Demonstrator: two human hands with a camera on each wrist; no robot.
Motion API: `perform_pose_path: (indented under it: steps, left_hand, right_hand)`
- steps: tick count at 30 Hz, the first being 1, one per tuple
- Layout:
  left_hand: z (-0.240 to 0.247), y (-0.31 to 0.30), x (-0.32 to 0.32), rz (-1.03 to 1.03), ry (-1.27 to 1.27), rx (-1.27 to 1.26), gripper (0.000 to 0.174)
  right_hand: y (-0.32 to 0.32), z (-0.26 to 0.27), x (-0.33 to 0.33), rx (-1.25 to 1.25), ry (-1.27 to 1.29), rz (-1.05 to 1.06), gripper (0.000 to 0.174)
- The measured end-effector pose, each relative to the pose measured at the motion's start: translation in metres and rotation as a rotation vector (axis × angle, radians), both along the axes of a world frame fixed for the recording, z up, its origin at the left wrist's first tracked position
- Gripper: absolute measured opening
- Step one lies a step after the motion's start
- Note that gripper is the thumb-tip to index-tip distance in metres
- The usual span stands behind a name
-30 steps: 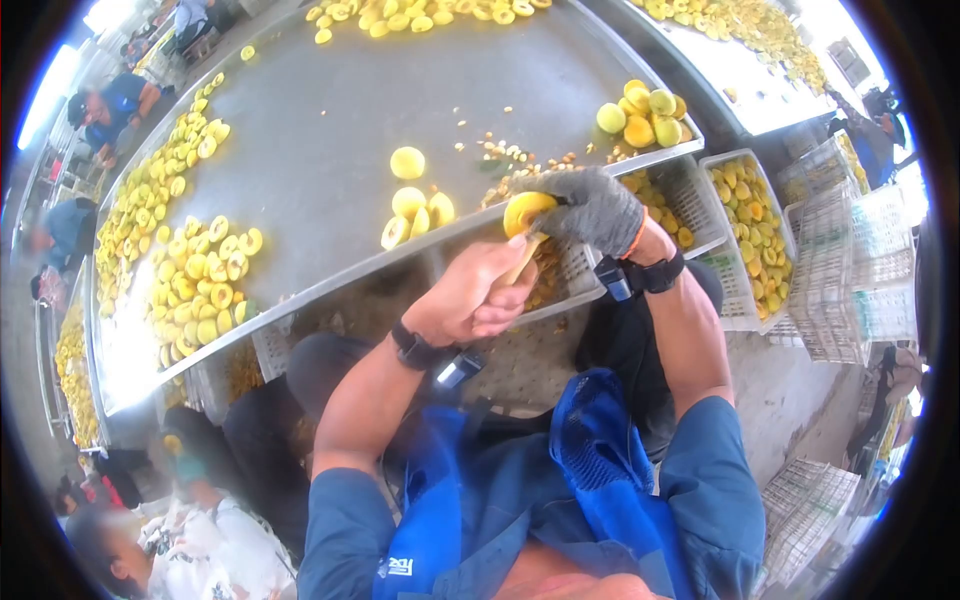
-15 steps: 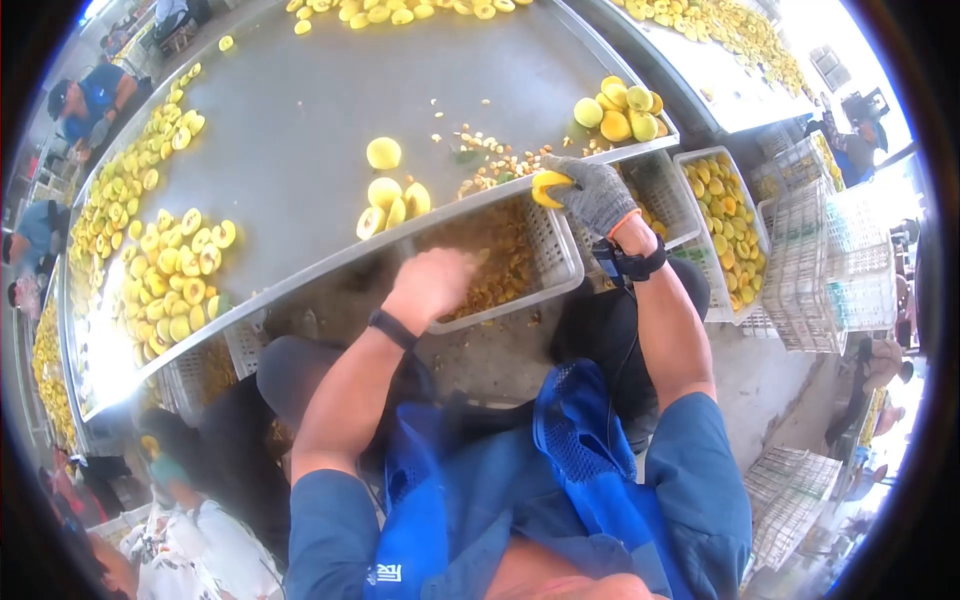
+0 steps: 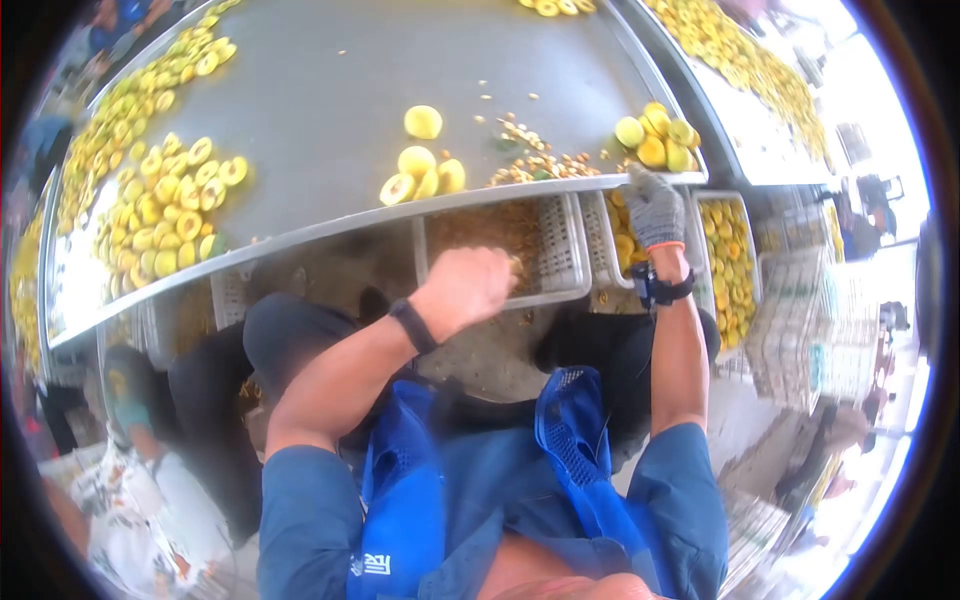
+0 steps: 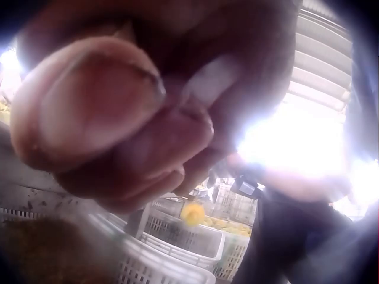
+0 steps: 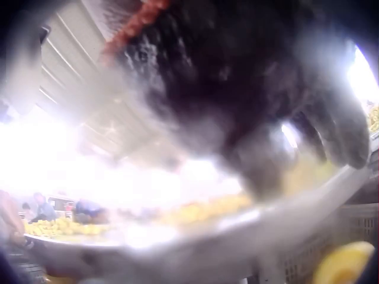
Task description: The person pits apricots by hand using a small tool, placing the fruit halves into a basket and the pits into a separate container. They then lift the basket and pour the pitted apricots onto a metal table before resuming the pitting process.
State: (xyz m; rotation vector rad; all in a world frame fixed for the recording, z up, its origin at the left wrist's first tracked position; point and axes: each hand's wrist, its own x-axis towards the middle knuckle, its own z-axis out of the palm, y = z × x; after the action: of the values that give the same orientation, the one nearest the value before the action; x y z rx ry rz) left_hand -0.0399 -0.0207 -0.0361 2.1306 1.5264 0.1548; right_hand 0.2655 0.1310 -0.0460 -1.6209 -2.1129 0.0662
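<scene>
Fruit pile (image 3: 657, 125) is sitting just past the gloved right hand (image 3: 657, 210), close to the edge

Rolling is looking like the main risk: round fruit is resting near the edge of the worktop (image 3: 330, 120), so a hurried sweep by the right hand could be tipping pieces towards the crates below it. Loose pits (image 3: 540, 165), lying to the left of that hand, could be getting dragged along. A slack grip could be letting the left hand's pale object (image 4: 213, 80) slip.

Fingers of the right hand are pointing towards the pile, seemingly spread and holding nothing; blur is hiding whether the tips are touching fruit. The left hand (image 3: 465, 285) is gripping that mostly hidden object, fingers folded round it, above a white crate (image 3: 583, 265). Beyond the left hand, a smaller fruit cluster (image 3: 416, 160) is lying on the worktop, well apart from the right hand.
</scene>
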Motion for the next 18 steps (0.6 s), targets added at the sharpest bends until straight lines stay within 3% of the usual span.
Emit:
perform_pose_path:
  steps: [1,3,5,8,10,12,17,18]
  left_hand:
    - [-0.002,-0.002,0.001,-0.017,-0.005,0.019,0.036]
    - [-0.001,-0.003,0.002,-0.047,-0.031,0.011,0.032]
    - [-0.002,-0.005,0.003,-0.069,-0.059,0.024,0.028]
    - [-0.013,-0.01,-0.001,-0.07,-0.064,0.085,0.026]
    - [-0.02,-0.015,-0.003,-0.036,-0.084,0.142,0.027]
    - [-0.01,-0.01,-0.006,-0.051,-0.073,0.121,0.029]
    - [0.018,-0.002,-0.014,-0.058,0.037,0.009,0.034]
    - [0.02,-0.002,-0.016,-0.045,-0.002,0.023,0.037]
  right_hand:
    - [0.0,0.001,-0.028,-0.064,0.102,0.116,0.034]
    - [-0.008,0.018,-0.089,-0.139,0.035,0.296,0.032]
    - [-0.016,0.035,-0.153,-0.197,0.004,0.344,0.031]
    - [0.046,-0.068,-0.184,-0.051,0.114,0.854,0.022]
    - [0.047,-0.054,-0.216,-0.321,-0.197,0.782,0.024]
    - [0.05,-0.041,-0.235,-0.434,-0.318,0.738,0.027]
    - [0.037,0.02,-0.216,-0.578,-0.154,0.503,0.045]
    - [0.042,0.008,-0.2,-0.496,-0.044,0.455,0.051]
